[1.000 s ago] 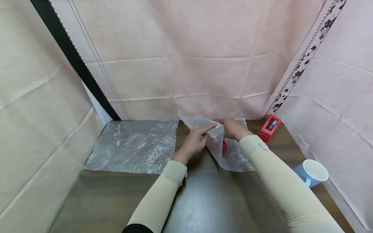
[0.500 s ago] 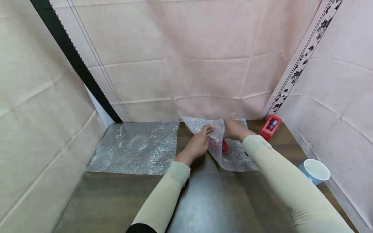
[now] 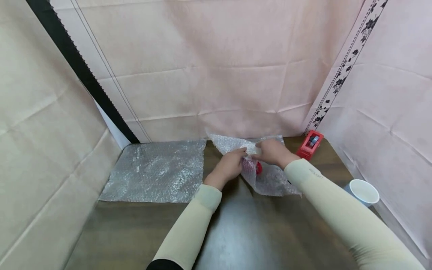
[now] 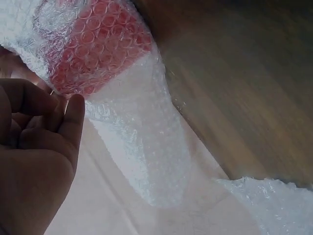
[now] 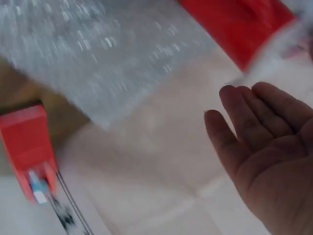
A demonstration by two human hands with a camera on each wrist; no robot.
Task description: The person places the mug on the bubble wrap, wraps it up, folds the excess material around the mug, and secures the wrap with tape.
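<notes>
Your red object [image 3: 258,168] sits on the table [image 3: 233,228] under folded bubble wrap [image 3: 275,183], one end exposed toward the right.
The wrap hides too much to tell its long axis; your left hand [image 3: 229,165] pinches the wrap's edge, while your right hand [image 3: 274,153] has fingers nearly straight, holding nothing; the blue mug [image 3: 364,192] has a white interior; a shiny, pebbled bubble sheet [image 3: 153,170] lies flat at left.
</notes>
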